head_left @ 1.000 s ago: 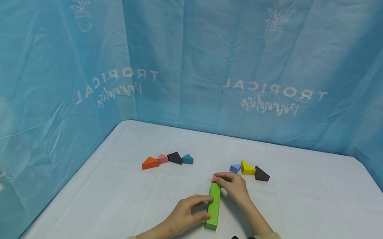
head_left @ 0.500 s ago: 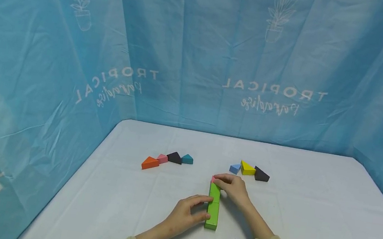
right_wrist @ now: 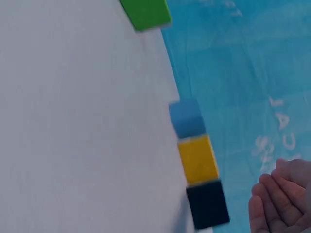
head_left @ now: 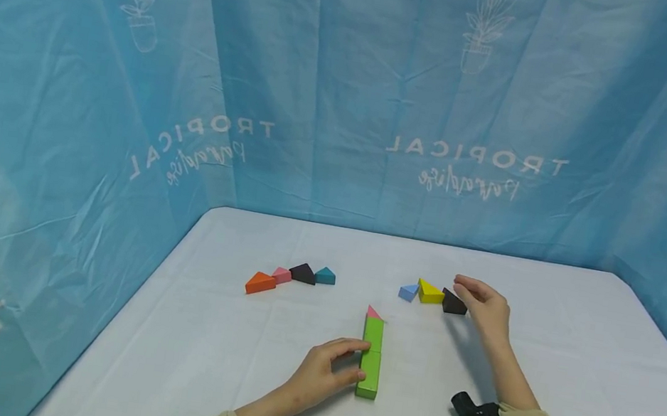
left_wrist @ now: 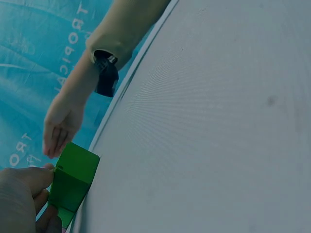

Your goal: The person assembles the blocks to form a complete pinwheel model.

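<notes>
Two green blocks point(head_left: 371, 357) lie end to end in a line on the white table, and a pink triangular block point(head_left: 374, 312) sits at their far end. My left hand point(head_left: 325, 368) touches the left side of the green blocks with thumb and fingertips, as the left wrist view also shows on the green block point(left_wrist: 75, 170). My right hand point(head_left: 488, 314) hovers over the black block point(head_left: 454, 303) at the right, holding nothing. In the right wrist view its fingers point(right_wrist: 277, 201) are loosely bent, beside the black block point(right_wrist: 208, 204).
A yellow triangular block point(head_left: 431, 293) and a light blue one point(head_left: 408, 292) adjoin the black block. To the left runs a row of orange point(head_left: 260, 285), pink point(head_left: 281, 276), black point(head_left: 303, 274) and teal blocks point(head_left: 326, 277). Blue curtains point(head_left: 350, 95) surround the table point(head_left: 154, 368).
My right hand has let go of the pink triangular block and moved right and away to the black block. The left hand stays at the green blocks.
</notes>
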A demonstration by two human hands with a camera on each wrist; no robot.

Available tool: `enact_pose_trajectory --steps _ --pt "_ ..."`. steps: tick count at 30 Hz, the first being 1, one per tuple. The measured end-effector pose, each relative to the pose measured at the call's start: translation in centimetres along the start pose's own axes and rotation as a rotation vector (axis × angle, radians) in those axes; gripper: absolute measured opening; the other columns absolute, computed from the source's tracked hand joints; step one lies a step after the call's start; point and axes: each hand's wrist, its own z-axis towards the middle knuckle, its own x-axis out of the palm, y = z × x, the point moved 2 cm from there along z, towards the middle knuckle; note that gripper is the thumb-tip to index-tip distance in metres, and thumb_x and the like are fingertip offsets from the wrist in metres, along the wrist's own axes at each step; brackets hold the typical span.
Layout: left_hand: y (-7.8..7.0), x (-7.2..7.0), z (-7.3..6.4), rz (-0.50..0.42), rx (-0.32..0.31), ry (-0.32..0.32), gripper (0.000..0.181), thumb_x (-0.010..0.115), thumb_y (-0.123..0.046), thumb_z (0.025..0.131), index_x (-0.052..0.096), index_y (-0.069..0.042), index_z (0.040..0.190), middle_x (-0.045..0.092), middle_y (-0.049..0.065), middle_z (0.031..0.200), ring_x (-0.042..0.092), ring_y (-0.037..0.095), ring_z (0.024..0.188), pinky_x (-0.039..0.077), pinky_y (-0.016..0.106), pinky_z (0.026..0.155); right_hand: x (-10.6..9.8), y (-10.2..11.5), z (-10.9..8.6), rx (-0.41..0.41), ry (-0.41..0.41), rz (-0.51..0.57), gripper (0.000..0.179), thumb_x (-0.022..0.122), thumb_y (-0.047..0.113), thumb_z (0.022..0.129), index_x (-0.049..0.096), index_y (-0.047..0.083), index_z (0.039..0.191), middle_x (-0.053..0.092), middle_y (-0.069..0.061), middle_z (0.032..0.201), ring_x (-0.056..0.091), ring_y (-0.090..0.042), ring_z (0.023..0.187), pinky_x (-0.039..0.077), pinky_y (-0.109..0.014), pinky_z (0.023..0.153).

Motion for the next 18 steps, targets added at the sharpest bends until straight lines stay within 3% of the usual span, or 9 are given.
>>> enact_pose_trajectory --steps 8,18 --pt "-0.1 -0.1 -0.1 -0.011 -0.003 0.003 0.041 0.07 -0.001 0.083 0.057 0.009 0.122 0.058 0.02 0.122 0.052 0.032 0.118 0.043 0.036 0.099 -1.0 -3.0 0.1 0.046 0.023 -0.034 0.053 0.063 0.047 0.088 0.062 0.008 0.124 0.063 -0.012 0.119 0.055 -0.027 0.113 0.043 -0.044 0.096" --pt "-0.1 -0.1 0.0 0.002 -0.019 0.005 0.041 0.07 -0.003 0.084 0.057 0.007 0.122 0.059 0.018 0.122 0.052 0.029 0.118 0.043 0.034 0.099 -0.1 -4.0 0.1 0.001 0.096 -0.141 0.056 0.068 0.039 0.087 0.057 0.002 0.128 0.06 -0.02 0.121 0.056 -0.035 0.11 0.045 -0.048 0.094"
